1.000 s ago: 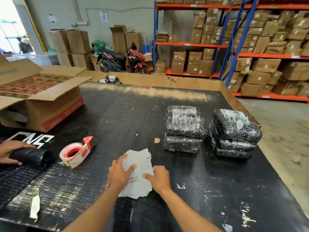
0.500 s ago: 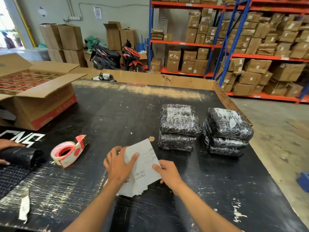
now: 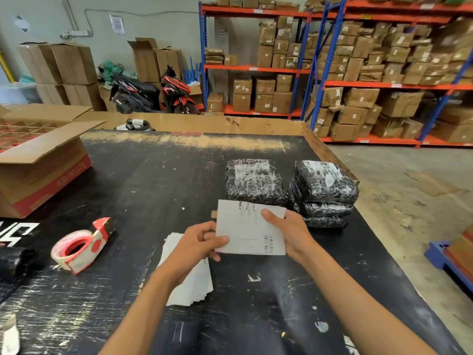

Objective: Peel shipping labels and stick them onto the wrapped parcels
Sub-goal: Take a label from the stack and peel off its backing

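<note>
I hold one white shipping label (image 3: 249,229) up above the black table (image 3: 143,190), printed side toward me with a barcode at its lower right. My left hand (image 3: 199,248) pinches its lower left corner. My right hand (image 3: 291,233) grips its right edge, thumb on the front. Below my left hand the stack of remaining labels (image 3: 193,280) lies on the table. Two piles of parcels wrapped in black plastic stand just beyond the label: one in the middle (image 3: 253,181), one to its right (image 3: 323,190).
A red and white tape dispenser (image 3: 82,245) lies to the left. An open cardboard box (image 3: 38,160) with dividers stands at the far left. A black roll (image 3: 12,262) sits at the left edge. The table's right edge drops to the floor near a blue pallet (image 3: 440,254).
Both hands lifted the top label off the stack and raised it toward the parcels. The other person's hand on the black roll at the left is out of view now.
</note>
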